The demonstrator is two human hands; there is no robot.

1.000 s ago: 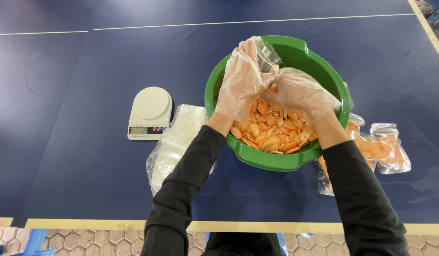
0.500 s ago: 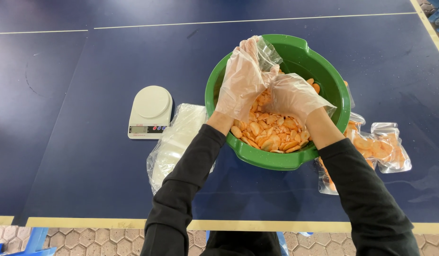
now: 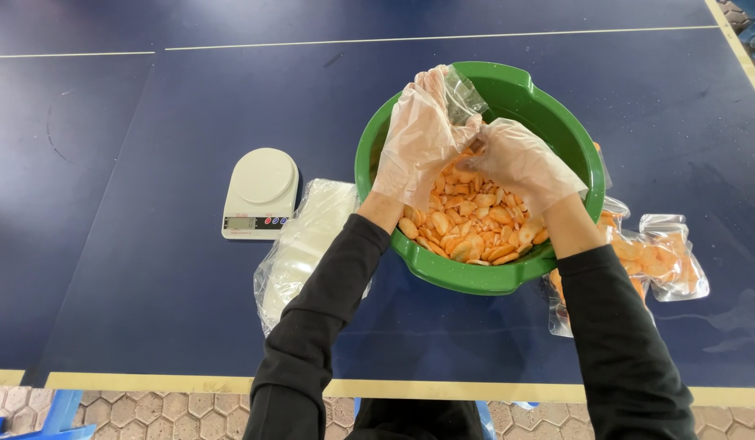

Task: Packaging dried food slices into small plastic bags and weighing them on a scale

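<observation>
A green plastic bowl (image 3: 508, 273) sits on the dark blue table, filled with orange and pale snack crisps (image 3: 467, 220). Both my hands wear thin clear gloves and are inside the bowl. My left hand (image 3: 418, 138) holds a small clear plastic bag (image 3: 461, 85) open over the crisps. My right hand (image 3: 520, 163) is closed around a handful of crisps, right at the bag's mouth.
A small white kitchen scale (image 3: 259, 194) stands left of the bowl. A stack of empty clear bags (image 3: 300, 244) lies between scale and bowl. Filled bags of crisps (image 3: 658, 257) lie right of the bowl. The table's near edge has a yellow strip (image 3: 149, 383).
My right hand dipped down into the crisps half a second ago and has come back up to the bag's mouth. My left hand and the bag stayed in place.
</observation>
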